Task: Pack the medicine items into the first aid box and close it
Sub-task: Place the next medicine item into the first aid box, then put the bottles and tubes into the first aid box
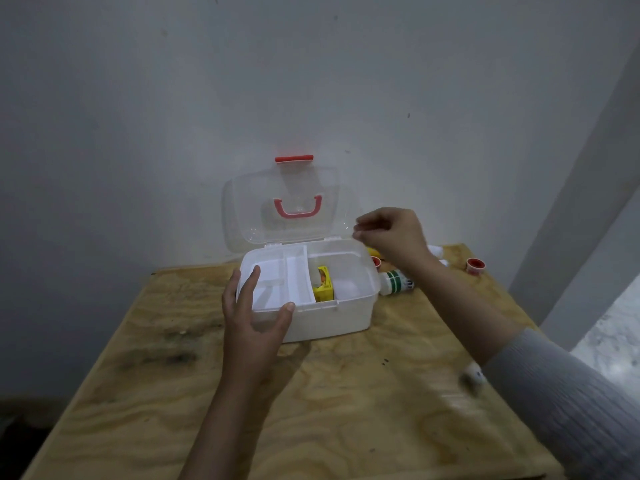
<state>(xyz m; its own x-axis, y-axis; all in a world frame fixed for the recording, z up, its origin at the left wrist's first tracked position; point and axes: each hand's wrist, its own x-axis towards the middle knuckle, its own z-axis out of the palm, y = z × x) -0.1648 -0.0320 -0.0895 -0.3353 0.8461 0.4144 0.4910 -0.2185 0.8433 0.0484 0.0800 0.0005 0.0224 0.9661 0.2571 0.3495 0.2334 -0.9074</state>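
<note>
A white first aid box (332,317) stands on the wooden table with its clear lid (242,216) raised against the wall. A white divided tray (277,282) fills the box's left part; a yellow carton (323,289) sits in the right part. My left hand (254,315) grips the box's front left corner, thumb on the front rim and fingers on the tray edge. My right hand (393,237) hovers above the box's back right corner, fingers loosely curled with nothing visible in them. Behind it lies a white bottle with green stripes (396,282), partly hidden by my wrist.
A red-capped item (475,265) stands near the table's back right edge, and another red cap (376,262) shows beside the box. A small white object (474,374) lies blurred by my right sleeve. A wall rises right behind the box; the table drops off at left and right.
</note>
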